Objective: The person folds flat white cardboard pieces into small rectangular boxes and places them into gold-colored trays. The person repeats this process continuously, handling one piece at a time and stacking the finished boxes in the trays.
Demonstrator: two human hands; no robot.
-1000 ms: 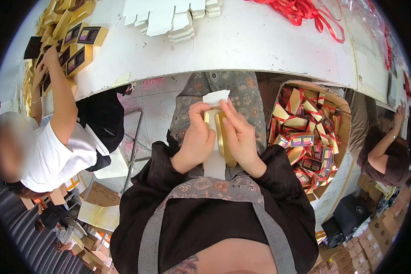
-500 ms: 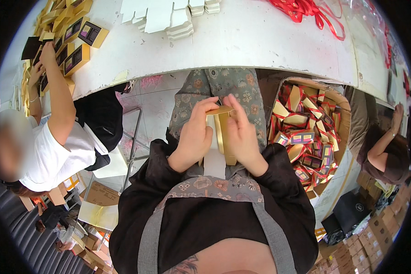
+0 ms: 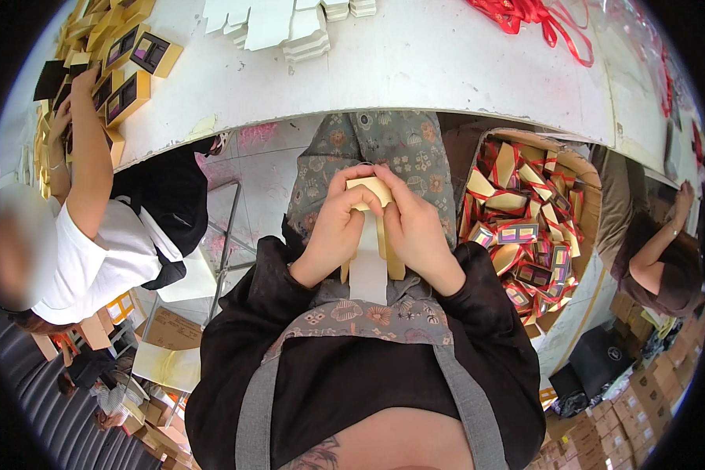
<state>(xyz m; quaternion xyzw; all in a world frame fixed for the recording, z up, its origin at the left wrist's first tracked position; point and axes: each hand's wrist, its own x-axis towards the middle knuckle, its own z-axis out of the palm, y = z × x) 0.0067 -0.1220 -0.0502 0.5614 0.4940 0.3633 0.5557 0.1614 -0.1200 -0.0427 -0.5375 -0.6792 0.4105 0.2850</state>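
Observation:
Over my lap, a partly folded gold cardboard box (image 3: 374, 189) with a pale inner side is gripped from both sides. My left hand (image 3: 338, 227) curls round its left side, thumb bent over the gold end flap. On the right side, my right hand (image 3: 417, 227) closes on the box, its fingertips meeting the left ones at the far end. A long pale flap (image 3: 368, 270) hangs down toward my apron (image 3: 376, 323). The fingers hide most of the box's far end.
Right of my knees stands a carton (image 3: 591, 168) full of gold boxes tied with red ribbon. Ahead, the white table (image 3: 415, 78) bears flat white cartons (image 3: 286, 27) and red ribbons (image 3: 536, 17). At left, a co-worker's arm (image 3: 90, 164) reaches among gold boxes (image 3: 125, 98).
The gold end flap has folded over and now faces up. My left thumb and fingers have moved onto it, and my right fingers have bent in from their straighter pose.

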